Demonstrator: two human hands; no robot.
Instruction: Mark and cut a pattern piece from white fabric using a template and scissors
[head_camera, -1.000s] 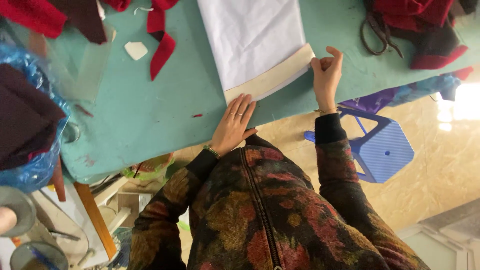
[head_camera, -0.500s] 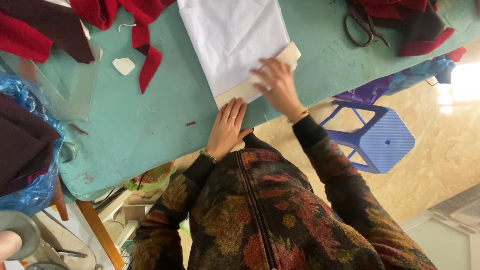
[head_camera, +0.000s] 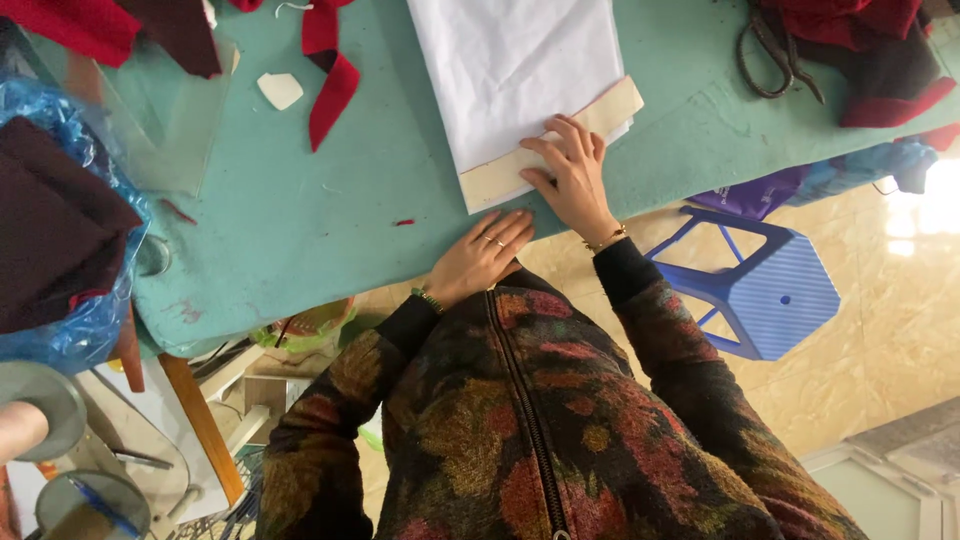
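I see teal table, tan tile floor below. Blue bag with dark cloth at table's left end; blue stool on floor by my right arm. Red scraps, small white chip, scissors lie farther back. White fabric on cream board near table edge. Right hand flat on board's edge, fingers spread, gripping nothing. Left hand flat on table just beside board, fingers together, empty.
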